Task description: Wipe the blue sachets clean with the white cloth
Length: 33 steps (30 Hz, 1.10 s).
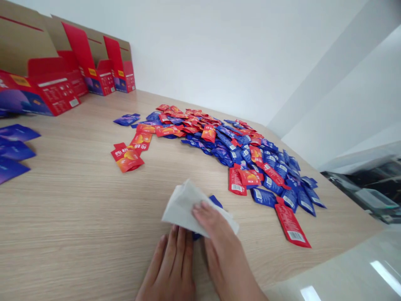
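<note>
My right hand [223,246] grips a folded white tissue [184,207], thumb and fingers pressed on it. Beneath the tissue lies a blue sachet [216,201]; only its corner and a bit of its lower edge show. My left hand [171,267] is flat on the table with its fingers stretched out, the fingertips at the tissue's near edge. Whether those fingertips touch the sachet is hidden. To the right of my hands lies a red sachet [293,223], apart from the big pile.
A heap of red and blue sachets [216,133] spreads over the table [78,217] by the wall. Two red sachets [127,156] lie left of it. Several blue sachets [14,150] sit at the left edge, with open red cartons [59,94] behind. Dark equipment [360,196] stands beyond the right edge.
</note>
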Motion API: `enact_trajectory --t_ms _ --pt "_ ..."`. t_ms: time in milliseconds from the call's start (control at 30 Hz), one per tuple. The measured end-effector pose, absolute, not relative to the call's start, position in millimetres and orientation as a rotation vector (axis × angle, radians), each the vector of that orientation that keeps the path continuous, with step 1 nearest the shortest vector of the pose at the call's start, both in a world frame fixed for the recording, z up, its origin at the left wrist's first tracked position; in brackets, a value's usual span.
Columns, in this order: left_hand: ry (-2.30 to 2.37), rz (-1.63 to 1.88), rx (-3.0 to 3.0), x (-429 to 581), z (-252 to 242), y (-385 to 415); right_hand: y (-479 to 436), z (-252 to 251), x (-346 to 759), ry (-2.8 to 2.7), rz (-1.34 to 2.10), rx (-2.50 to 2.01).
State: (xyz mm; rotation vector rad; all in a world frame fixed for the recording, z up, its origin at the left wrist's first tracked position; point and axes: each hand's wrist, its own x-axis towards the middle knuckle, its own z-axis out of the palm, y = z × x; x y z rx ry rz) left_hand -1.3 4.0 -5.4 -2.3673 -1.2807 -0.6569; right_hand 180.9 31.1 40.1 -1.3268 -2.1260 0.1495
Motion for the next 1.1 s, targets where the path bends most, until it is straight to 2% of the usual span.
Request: enact_trajectory --t_ms 100,367,600,867,967,1100 --pt "-1.267 -0.663 -2.360 -4 -7 5 38 33 172 -2.246 0.138 -1.249" --pt "-1.280 -0.710 -2.327 -2 -7 6 37 42 246 -1.923 0.039 -1.606" --pt "-1.259 -0.683 -2.320 -1 -11 6 36 26 176 -2.179 0.236 -1.308" --pt "-1.282 -0.683 -2.314 -3 -9 7 44 35 246 -2.014 0.063 -1.540" --pt "-1.287 -0.689 -2.328 -2 -12 5 33 45 232 -1.941 0.095 -1.535" --pt "-1.258 -0.710 -2.336 -4 -17 6 31 38 186 -2.143 0.185 -1.312"
